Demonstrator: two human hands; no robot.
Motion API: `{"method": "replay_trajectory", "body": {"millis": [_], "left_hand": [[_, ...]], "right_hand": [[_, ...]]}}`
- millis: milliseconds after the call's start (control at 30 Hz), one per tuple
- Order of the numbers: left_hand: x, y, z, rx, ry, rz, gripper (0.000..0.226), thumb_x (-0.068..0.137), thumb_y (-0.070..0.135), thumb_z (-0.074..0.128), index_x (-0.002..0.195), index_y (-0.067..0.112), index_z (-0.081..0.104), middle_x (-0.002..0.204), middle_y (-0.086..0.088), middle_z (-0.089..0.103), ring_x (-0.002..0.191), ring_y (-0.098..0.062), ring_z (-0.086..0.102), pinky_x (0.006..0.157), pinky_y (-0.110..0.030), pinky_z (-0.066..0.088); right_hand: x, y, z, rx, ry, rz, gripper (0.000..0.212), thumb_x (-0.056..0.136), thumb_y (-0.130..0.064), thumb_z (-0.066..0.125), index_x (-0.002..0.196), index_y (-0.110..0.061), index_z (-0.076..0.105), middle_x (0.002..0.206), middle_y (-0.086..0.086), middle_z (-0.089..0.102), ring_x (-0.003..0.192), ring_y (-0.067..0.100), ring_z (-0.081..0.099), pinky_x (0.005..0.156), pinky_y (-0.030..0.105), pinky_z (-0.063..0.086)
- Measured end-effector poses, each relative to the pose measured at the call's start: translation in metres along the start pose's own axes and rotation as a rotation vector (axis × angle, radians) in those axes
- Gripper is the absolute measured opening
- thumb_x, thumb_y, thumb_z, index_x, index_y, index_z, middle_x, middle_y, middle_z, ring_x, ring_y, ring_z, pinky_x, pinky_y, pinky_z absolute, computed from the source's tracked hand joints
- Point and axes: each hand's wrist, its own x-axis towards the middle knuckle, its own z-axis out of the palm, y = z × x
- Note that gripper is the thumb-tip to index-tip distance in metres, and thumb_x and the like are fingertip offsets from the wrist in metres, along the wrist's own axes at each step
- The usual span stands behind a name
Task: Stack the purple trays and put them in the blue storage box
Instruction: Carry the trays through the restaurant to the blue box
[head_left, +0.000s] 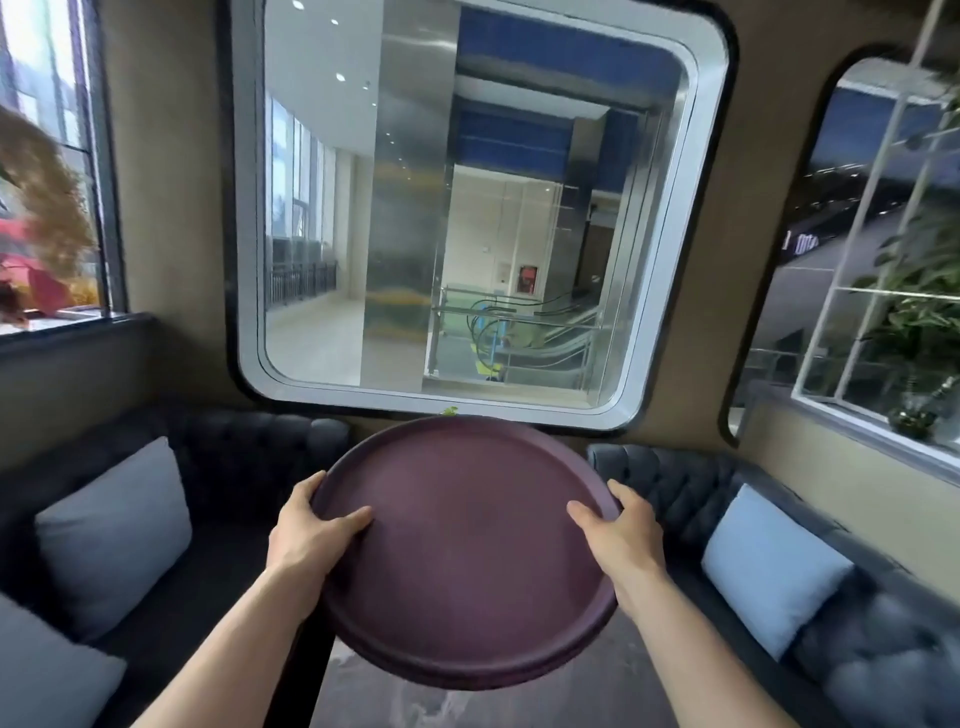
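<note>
A stack of round purple trays is lifted in front of me, above a marbled table. At the near edge two rims show, one under the other. My left hand grips the stack's left rim, thumb on the top tray's inner face. My right hand grips the right rim the same way. The stack tilts slightly toward me. No blue storage box is in view.
The marbled table lies below the trays. Dark tufted sofas stand left and right, with grey cushions and a light blue cushion. A large window fills the wall ahead.
</note>
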Motion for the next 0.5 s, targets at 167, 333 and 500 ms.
{"method": "replay_trajectory", "body": {"millis": [167, 333, 500], "left_hand": [[-0.009, 0.018, 0.006, -0.028, 0.011, 0.01, 0.084, 0.061, 0.028, 0.089, 0.136, 0.033, 0.052, 0.116, 0.004, 0.066, 0.104, -0.023, 0.065, 0.094, -0.042, 0.053], [-0.028, 0.039, 0.028, -0.023, -0.004, 0.032, 0.085, 0.062, 0.026, 0.089, 0.138, 0.032, 0.052, 0.119, 0.001, 0.067, 0.105, -0.024, 0.065, 0.095, -0.044, 0.053], [-0.065, 0.057, 0.072, -0.025, -0.053, 0.039, 0.086, 0.063, 0.024, 0.089, 0.14, 0.032, 0.051, 0.121, -0.001, 0.066, 0.105, -0.026, 0.065, 0.092, -0.042, 0.054]], "right_hand": [[0.001, -0.019, -0.018, 0.028, 0.013, -0.032, 0.07, 0.086, -0.032, 0.073, 0.147, -0.02, 0.041, 0.148, 0.006, 0.047, 0.131, 0.03, 0.05, 0.105, 0.043, 0.043], [0.002, -0.013, -0.051, 0.061, 0.036, -0.022, 0.069, 0.086, -0.031, 0.072, 0.147, -0.02, 0.041, 0.15, 0.005, 0.045, 0.132, 0.029, 0.048, 0.106, 0.042, 0.041], [0.001, 0.006, -0.108, 0.051, 0.085, -0.003, 0.069, 0.087, -0.032, 0.071, 0.147, -0.021, 0.04, 0.151, 0.004, 0.044, 0.134, 0.029, 0.047, 0.107, 0.044, 0.041]]}}
